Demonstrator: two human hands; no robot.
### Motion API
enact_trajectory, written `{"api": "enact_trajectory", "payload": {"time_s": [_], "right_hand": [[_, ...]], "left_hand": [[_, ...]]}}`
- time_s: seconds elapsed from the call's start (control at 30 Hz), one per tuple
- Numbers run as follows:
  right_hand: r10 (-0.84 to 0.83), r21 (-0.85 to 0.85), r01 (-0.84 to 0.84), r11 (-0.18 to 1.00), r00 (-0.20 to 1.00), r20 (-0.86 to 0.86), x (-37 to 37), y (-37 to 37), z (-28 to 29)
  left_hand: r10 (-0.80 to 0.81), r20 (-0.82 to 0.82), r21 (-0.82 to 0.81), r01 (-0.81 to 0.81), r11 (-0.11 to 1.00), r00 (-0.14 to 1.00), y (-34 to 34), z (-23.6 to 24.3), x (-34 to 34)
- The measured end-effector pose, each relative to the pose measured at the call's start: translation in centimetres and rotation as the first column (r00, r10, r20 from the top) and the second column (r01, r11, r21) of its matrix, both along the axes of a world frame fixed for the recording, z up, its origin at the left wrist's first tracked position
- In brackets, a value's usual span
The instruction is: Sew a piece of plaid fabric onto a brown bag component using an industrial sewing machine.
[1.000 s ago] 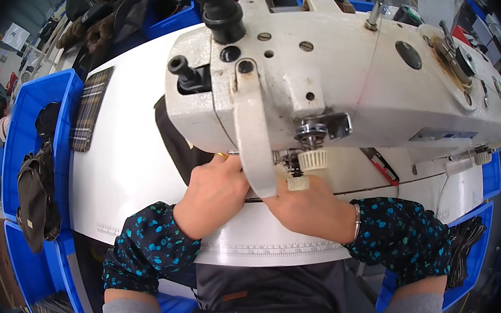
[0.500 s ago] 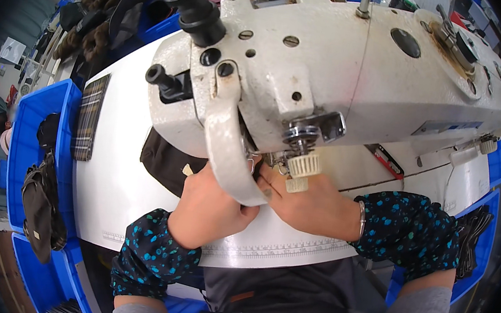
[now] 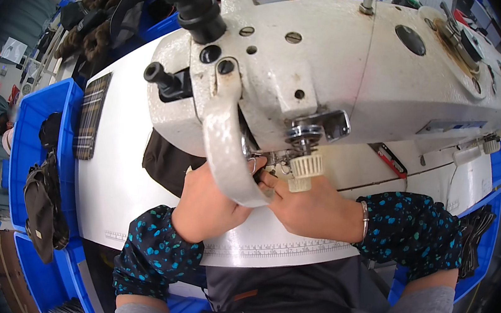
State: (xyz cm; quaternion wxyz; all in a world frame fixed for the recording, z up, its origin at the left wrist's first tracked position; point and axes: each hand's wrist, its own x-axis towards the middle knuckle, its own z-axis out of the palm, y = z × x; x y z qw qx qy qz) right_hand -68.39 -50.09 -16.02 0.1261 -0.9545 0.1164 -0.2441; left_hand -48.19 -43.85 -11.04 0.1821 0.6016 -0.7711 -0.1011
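Note:
A white sewing machine (image 3: 330, 66) stretches across the worktable, its pale curved arm (image 3: 219, 134) hanging in front of the needle area. Dark brown fabric (image 3: 168, 162) lies under the machine head. My left hand (image 3: 206, 207) is closed on that fabric, left of the needle area, with its fingertips partly behind the curved arm. From the right, my right hand (image 3: 316, 209) pinches at the fabric's edge close to the presser foot; the thread tension knob (image 3: 307, 165) covers part of it. The needle itself is hidden from view.
A folded plaid cloth (image 3: 91, 115) lies at the table's left edge. Blue bins (image 3: 69, 153) holding dark fabric pieces stand left, and another blue bin (image 3: 482, 247) stands right. A red-and-black tool (image 3: 391, 160) rests behind my right hand. A ruler strip (image 3: 289, 249) runs along the front edge.
My right fingers have curled in a little by the presser foot. My left hand has shifted slightly, covering more of the fabric. The whole view has moved a touch.

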Motion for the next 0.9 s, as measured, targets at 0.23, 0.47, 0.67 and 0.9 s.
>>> {"api": "enact_trajectory", "payload": {"time_s": [0.23,0.47,0.67,0.9], "right_hand": [[0.007,0.044,-0.005,0.999,0.999,-0.037,-0.1,0.2,1.5],[-0.014,-0.008,0.015,1.000,0.999,0.042,0.4,0.1,0.3],[-0.048,-0.051,0.048,0.998,0.999,0.000,0.1,0.0,0.4],[-0.011,-0.097,0.004,0.995,0.997,-0.075,0.1,0.5,1.1]], "left_hand": [[0.025,-0.009,0.080,-0.024,0.997,1.000,-0.2,0.4,-0.1],[0.027,-0.022,0.100,-0.024,0.995,0.999,-0.7,0.2,0.2],[-0.080,-0.206,0.180,0.118,0.977,0.975,-0.2,2.3,0.7],[-0.014,0.026,0.020,0.013,1.000,1.000,1.7,0.0,-0.6]]}}
